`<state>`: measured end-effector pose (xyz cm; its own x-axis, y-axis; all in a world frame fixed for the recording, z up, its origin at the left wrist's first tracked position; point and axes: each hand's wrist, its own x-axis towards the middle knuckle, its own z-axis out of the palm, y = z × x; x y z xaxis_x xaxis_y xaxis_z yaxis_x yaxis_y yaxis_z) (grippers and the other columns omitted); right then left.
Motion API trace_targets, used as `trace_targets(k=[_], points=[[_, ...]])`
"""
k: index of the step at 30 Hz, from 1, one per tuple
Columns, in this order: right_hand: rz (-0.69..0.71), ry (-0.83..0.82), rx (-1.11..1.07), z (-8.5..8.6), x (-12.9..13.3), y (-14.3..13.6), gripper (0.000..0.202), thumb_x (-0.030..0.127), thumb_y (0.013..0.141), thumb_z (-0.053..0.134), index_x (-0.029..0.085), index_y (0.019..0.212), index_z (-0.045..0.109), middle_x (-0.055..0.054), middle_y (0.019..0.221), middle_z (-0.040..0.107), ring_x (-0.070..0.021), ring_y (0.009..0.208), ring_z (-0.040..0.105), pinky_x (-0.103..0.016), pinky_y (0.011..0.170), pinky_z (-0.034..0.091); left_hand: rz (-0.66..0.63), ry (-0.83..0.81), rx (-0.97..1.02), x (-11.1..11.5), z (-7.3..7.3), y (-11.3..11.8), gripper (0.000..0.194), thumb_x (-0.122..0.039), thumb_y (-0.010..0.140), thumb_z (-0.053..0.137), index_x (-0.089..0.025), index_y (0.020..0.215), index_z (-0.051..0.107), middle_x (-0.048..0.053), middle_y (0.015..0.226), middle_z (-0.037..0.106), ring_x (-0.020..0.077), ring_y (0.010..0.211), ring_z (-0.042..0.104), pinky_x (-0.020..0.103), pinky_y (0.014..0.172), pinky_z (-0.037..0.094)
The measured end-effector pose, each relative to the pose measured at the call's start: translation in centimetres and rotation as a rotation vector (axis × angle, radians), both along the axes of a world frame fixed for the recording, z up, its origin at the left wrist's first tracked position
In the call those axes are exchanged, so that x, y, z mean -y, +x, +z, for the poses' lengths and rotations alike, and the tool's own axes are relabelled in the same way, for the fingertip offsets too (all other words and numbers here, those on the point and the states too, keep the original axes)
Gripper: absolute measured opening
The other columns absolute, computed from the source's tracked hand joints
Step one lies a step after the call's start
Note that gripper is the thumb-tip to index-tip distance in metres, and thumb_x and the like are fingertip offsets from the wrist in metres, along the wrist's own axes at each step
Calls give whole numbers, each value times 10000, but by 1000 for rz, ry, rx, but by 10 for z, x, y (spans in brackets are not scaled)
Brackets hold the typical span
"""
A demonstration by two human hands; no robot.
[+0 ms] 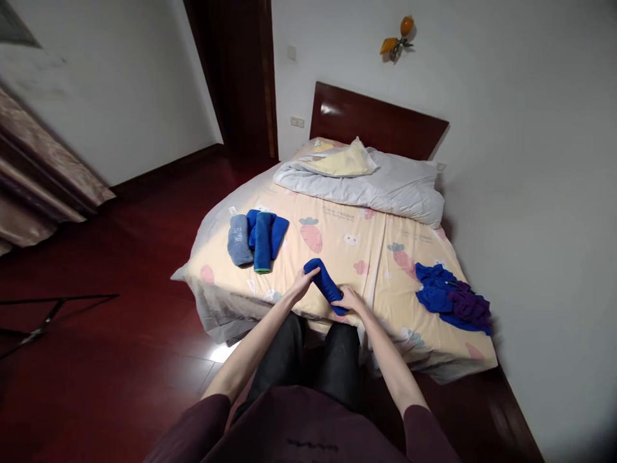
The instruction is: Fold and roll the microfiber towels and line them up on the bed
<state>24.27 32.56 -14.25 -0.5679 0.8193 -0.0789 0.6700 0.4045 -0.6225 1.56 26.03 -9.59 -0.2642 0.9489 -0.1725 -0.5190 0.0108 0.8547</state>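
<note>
A rolled blue cloth (pixel 326 287) slants over the front part of the bed, held at both ends. My left hand (pixel 304 283) grips its upper left end, and my right hand (pixel 349 299) is closed on its lower right end. To the left on the bed lie a grey-blue rolled towel (pixel 240 240), a darker blue roll with a green edge (pixel 263 243) and a folded blue cloth (pixel 279 235) partly beneath that roll. On the right side is a crumpled heap of blue cloth (pixel 435 289) with a purple cloth (pixel 468 306) on it.
The bed sheet (pixel 332 225) has a carrot pattern. A grey quilt (pixel 357 186) with a pale yellow part lies near the dark headboard (pixel 376 122). A thin black metal frame (pixel 58 301) stands on the floor at the left, below a curtain (pixel 43 173).
</note>
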Motion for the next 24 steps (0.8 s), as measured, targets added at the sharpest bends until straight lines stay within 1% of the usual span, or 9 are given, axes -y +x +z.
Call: trace_targets(k=[2, 5, 7, 10, 13, 16, 19, 24], points=[[-18, -22, -115, 11, -7, -36, 434, 272, 560, 912, 174, 937, 720, -84, 990, 751, -268, 936, 705, -360, 837, 553, -61, 88, -148, -8, 24, -17, 453, -414, 732, 856, -122, 1058, 740, 128, 1092, 759, 252, 1020, 676, 377, 965, 504], [-46, -69, -415, 27, -17, -100, 482, 324, 577, 883, 178, 998, 701, -76, 1008, 760, -254, 904, 710, -372, 816, 579, -88, 157, -408, -17, 56, -48, 433, -413, 750, 828, -125, 1060, 733, 117, 1071, 760, 261, 998, 676, 392, 957, 518], [-69, -106, -528, 37, -22, -142, 456, 365, 595, 867, 180, 972, 692, -72, 969, 769, -246, 848, 712, -359, 752, 589, -86, 193, -555, -23, 70, -69, 425, -401, 747, 817, -139, 1069, 728, 105, 1070, 757, 271, 1009, 680, 404, 962, 526], [-94, -158, -599, 48, -29, -194, 426, 410, 588, 868, 177, 894, 684, -77, 899, 775, -239, 788, 712, -337, 686, 585, -60, 234, -681, -29, 84, -103, 426, -383, 745, 800, -150, 1093, 722, 98, 1095, 751, 278, 1049, 680, 412, 1009, 516], [-90, -181, -600, 53, -34, -228, 434, 428, 586, 873, 169, 884, 693, -83, 895, 784, -242, 800, 723, -330, 687, 594, -9, 234, -678, -32, 92, -133, 425, -365, 722, 815, -158, 1082, 724, 90, 1085, 747, 280, 1063, 677, 412, 1035, 508], [-130, -174, -547, 54, -35, -247, 448, 403, 579, 894, 162, 902, 697, -84, 923, 793, -254, 830, 738, -339, 710, 613, 5, 209, -628, -34, 95, -152, 381, -337, 677, 852, -164, 996, 738, 78, 997, 745, 286, 1039, 676, 404, 1018, 520], [-167, -186, -499, 53, -33, -258, 419, 357, 589, 903, 162, 901, 702, -83, 939, 800, -272, 875, 753, -349, 736, 628, 2, 195, -630, -36, 92, -161, 370, -334, 661, 863, -162, 966, 745, 73, 959, 740, 285, 1007, 673, 400, 1007, 522], [-196, -209, -464, 52, -31, -261, 447, 330, 613, 897, 165, 985, 714, -80, 976, 809, -276, 906, 764, -346, 757, 637, -11, 143, -696, -39, 78, -165, 433, -331, 635, 887, -169, 1014, 756, 82, 1021, 754, 289, 995, 671, 398, 1003, 520]])
